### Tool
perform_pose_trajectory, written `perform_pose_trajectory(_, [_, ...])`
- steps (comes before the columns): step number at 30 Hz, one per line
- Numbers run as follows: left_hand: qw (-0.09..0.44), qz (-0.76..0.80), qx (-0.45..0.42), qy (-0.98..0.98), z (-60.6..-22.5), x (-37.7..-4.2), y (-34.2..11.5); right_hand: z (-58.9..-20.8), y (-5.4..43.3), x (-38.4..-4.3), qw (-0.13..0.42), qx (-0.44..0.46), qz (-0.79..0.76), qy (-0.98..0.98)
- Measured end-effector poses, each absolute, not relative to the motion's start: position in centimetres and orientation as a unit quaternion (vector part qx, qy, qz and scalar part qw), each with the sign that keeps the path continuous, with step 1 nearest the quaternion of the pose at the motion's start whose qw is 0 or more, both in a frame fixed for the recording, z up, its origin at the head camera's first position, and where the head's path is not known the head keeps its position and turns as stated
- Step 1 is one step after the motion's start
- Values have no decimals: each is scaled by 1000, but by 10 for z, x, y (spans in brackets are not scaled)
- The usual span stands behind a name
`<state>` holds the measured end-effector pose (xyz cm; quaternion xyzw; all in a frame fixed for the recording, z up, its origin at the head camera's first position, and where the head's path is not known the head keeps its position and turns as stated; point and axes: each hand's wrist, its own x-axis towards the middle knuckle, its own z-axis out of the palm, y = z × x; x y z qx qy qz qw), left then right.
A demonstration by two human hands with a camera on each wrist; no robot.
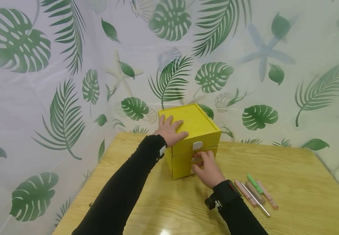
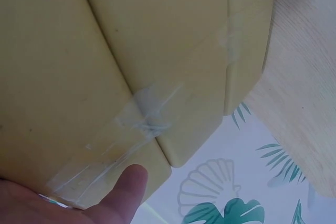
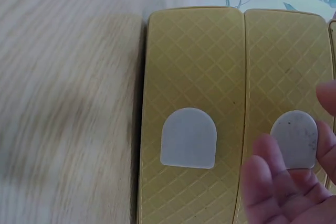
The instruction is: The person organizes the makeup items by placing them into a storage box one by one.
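A yellow box of three stacked drawers (image 1: pixel 192 125) stands on the table, each drawer front bearing a white tab. My left hand (image 1: pixel 170 132) rests with spread fingers on the box's top, near its left edge. In the left wrist view, one finger (image 2: pixel 128 190) lies against the yellow surface beside clear tape (image 2: pixel 149 114). My right hand (image 1: pixel 208 169) is at the front, its fingers curled round the middle drawer's tab (image 3: pixel 295 140). The bottom drawer's tab (image 3: pixel 189 137) is untouched. All drawers look closed; fingers partly cover the middle tab.
Several pens lie to the right of my right wrist, among them a green pen (image 1: pixel 254 183), a silver pen (image 1: pixel 257 199) and a pink pen (image 1: pixel 267 195). The wooden table (image 1: pixel 301 182) meets a leaf-printed curtain (image 1: pixel 245 81) behind the box.
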<state>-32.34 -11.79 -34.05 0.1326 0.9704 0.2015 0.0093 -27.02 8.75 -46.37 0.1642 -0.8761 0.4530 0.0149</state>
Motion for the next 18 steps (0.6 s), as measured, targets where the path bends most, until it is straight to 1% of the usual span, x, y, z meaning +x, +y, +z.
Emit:
perform_pose_trajectory(8, [18,196,141,970,-339,-322,-117,-468,86,-273,53,166,466,-868])
perform_pose_trajectory(14, [9,198,139,970,-338,-324,-120,-469,77,-274,85,153,467,-867])
perform_pose_trajectory(18, [13,200,141,969,-338,-324,-120,-471,74,-275,99,146,470,-865])
